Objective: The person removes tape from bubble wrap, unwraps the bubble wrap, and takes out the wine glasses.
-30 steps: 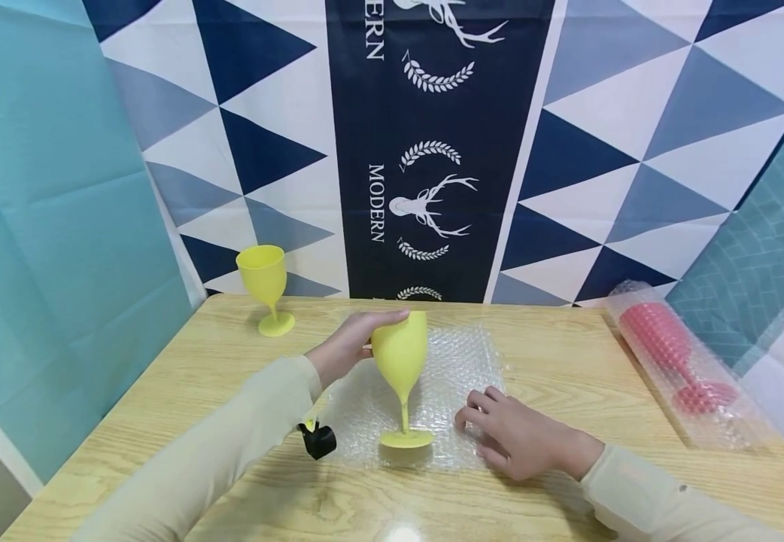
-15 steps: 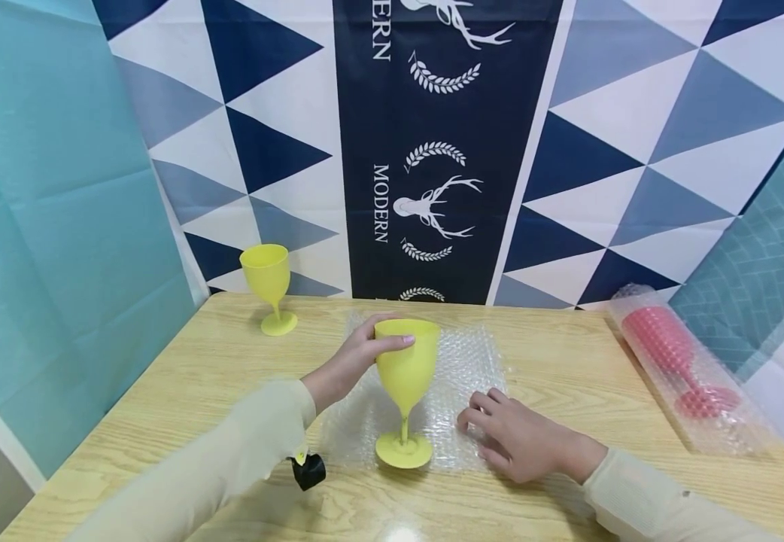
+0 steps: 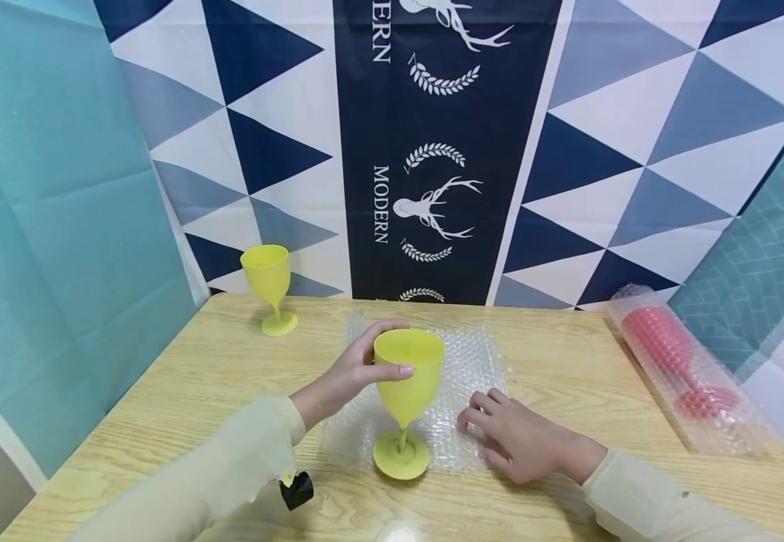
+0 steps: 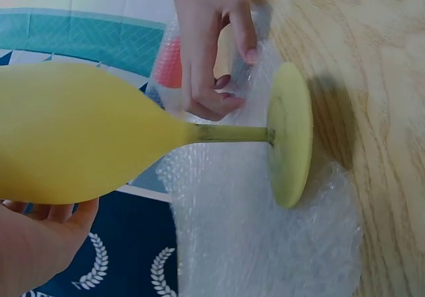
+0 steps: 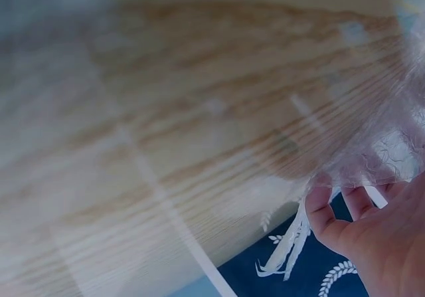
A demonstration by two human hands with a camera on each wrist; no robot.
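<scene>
My left hand point(image 3: 358, 373) grips a yellow plastic goblet point(image 3: 411, 376) around its bowl, thumb in front at the rim. The goblet tilts, its mouth towards the far side, and its round foot point(image 4: 290, 135) hangs over the near edge of the bubble wrap sheet point(image 3: 463, 369); a shadow beside the foot shows on the table in the left wrist view. At the sheet's right edge rests my right hand point(image 3: 524, 440), with loosely bent fingers touching the wrap. Thumb and fingers stand apart in the left wrist view.
A second yellow goblet point(image 3: 268, 278) stands upright at the back left of the wooden table point(image 3: 534, 504). Along the right edge lies a red goblet point(image 3: 670, 350) rolled in bubble wrap. Patterned cloth point(image 3: 284, 143) hangs behind the table.
My left hand has lowered the goblet slightly and brought it nearer, tipping it so that its mouth and the top of its foot show more. The right hand stays nearly still.
</scene>
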